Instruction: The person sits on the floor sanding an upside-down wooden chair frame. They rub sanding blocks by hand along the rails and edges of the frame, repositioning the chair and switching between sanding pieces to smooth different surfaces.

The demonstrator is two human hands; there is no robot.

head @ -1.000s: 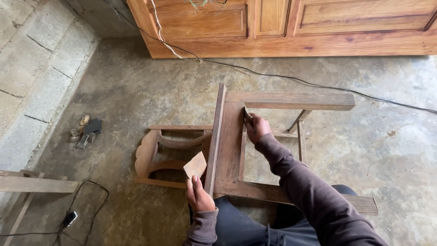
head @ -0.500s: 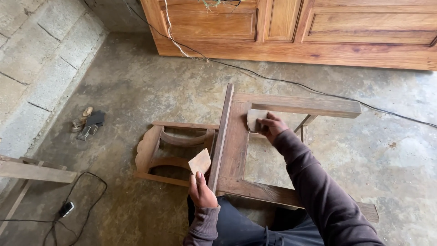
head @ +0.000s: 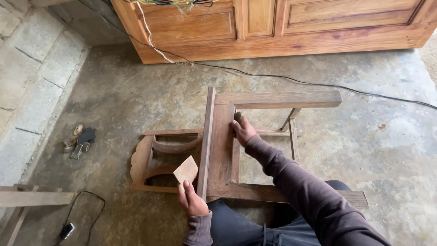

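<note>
Sanding looks to be the step in hand: the right hand (head: 243,130) presses a small pad, mostly hidden under its closed fingers, against the broad rail of the wooden chair frame (head: 221,146) lying on the concrete floor (head: 364,150). At seven o'clock from it, the left hand (head: 191,200) pinches a sandpaper piece (head: 186,170) upright. Further strokes along the rail would call for steady pressure, I judge.
</note>
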